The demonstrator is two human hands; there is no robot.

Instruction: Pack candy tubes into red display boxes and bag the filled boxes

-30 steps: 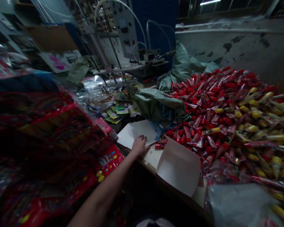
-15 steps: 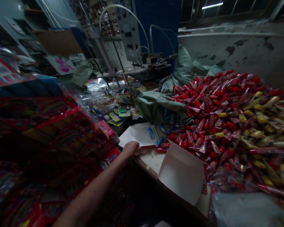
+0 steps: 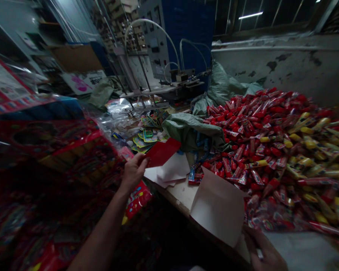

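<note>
My left hand (image 3: 134, 171) is closed, thumb and fingers pinching the near end of a flat red card (image 3: 164, 152). That card is lifted and tilted above white card sheets (image 3: 173, 168) lying on the table edge. At the lower right my right hand (image 3: 265, 250) is partly in view, blurred, with its fingers curled. A small whitish spot shows between those fingers, too unclear to name. They are beside the lower right edge of a bent white cardboard piece (image 3: 219, 207), and I cannot tell whether they touch it.
A large heap of red-capped candy tubes (image 3: 251, 128), with yellow ones (image 3: 310, 141), covers the right side. A green woven sack (image 3: 192, 128) lies behind the sheets. Red display boxes in plastic (image 3: 67, 150) are stacked at left. A machine with hoses (image 3: 169, 84) stands at the back.
My left hand has moved left and up, raising a red card off the white sheets. My right hand has come into view at the lower right. The bent cardboard has stayed nearly still.
</note>
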